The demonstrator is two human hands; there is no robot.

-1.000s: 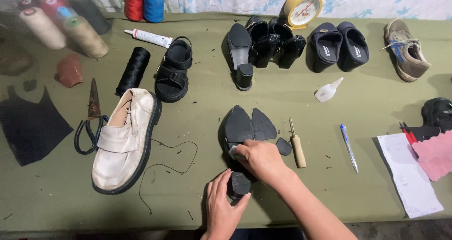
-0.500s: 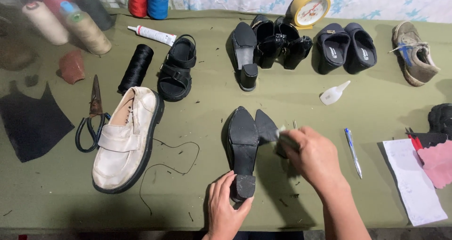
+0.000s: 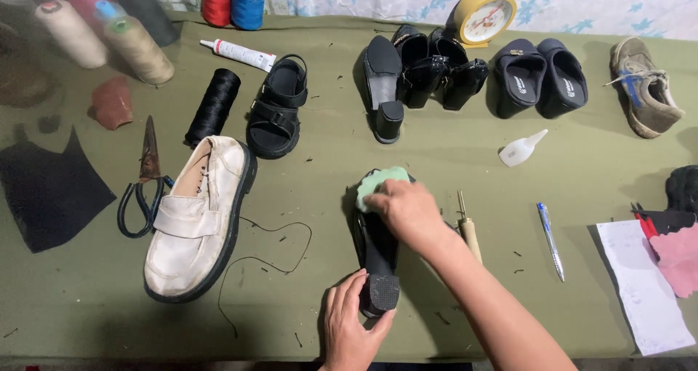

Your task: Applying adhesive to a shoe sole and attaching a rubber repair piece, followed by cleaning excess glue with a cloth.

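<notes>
The black heeled shoe (image 3: 374, 258) lies sole-up on the green table (image 3: 436, 160), just in front of the person, heel block nearest the camera. The left hand (image 3: 351, 327) is wrapped around that heel block, gripping it from the left and bracing the shoe. The right hand (image 3: 408, 211) is closed on a pale green pad (image 3: 382, 180), seemingly a sponge or abrasive sheet, pressed flat against the forepart of the sole. A wooden-handled awl (image 3: 467, 229) rests just beside the right forearm; a blue pen (image 3: 550, 240) lies further right. A cream loafer (image 3: 196, 218) with loose black thread (image 3: 280, 251) sits to the left, near the scissors (image 3: 145, 182). Risks noted: the shoe rests on its upper and is steadied by one hand only, so sideways pressure from the pad could roll it. The awl's point lies close to the working forearm, so a wide stroke could catch it. The small glue bottle (image 3: 521, 150) stands well apart and looks safe.
</notes>
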